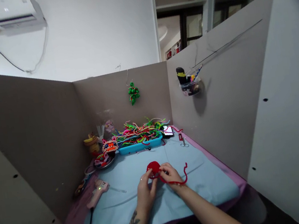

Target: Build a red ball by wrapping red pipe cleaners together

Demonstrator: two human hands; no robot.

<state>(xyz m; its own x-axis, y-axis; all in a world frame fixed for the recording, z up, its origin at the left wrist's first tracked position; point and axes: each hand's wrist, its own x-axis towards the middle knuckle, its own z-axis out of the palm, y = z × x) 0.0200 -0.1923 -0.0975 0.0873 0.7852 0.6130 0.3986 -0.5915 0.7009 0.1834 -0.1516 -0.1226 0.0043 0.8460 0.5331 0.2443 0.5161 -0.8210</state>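
Both hands meet over the light blue cloth (129, 198) at the middle of the table. My left hand (145, 190) pinches the lower edge of a round red coil of pipe cleaner (153, 167). My right hand (169, 173) grips the same red pipe cleaner just right of the coil, fingers curled. A loose red tail (185, 172) runs from under the right hand and curls up to its right.
A blue tray (140, 146) heaped with coloured pipe cleaners stands at the back. Left of it are a small dish of craft pieces (104, 160) and a glue gun (97, 191) with its cord. Small scissors (183, 142) and a phone (168, 130) lie back right. Cardboard walls enclose the table.
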